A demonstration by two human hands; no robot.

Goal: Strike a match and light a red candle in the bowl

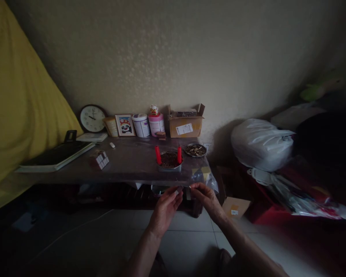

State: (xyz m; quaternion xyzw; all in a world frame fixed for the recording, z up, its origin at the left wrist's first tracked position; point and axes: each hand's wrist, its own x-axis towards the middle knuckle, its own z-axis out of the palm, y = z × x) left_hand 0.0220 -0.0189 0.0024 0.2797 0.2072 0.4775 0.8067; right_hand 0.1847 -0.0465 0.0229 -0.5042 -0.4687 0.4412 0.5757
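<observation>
In the head view, my left hand (165, 209) is closed around a small matchbox (178, 190), its edge showing between thumb and fingers. My right hand (206, 198) pinches a thin match (190, 187), whose pale end points toward the box; the two are slightly apart. Both hands are in front of the table's near edge. Beyond them, a left red candle (158, 155) and a right red candle (179, 155) stand upright in a round metal bowl (169, 168) of dark grainy filling. No flame shows.
A dish (195, 150) of thin sticks sits right of the bowl on the dark table (129, 165). Behind are a cardboard box (185, 127), tins (141, 126), a framed picture (125, 125) and a clock (92, 118). A patterned cube (99, 159) stands left; plastic bags (261, 144) lie right.
</observation>
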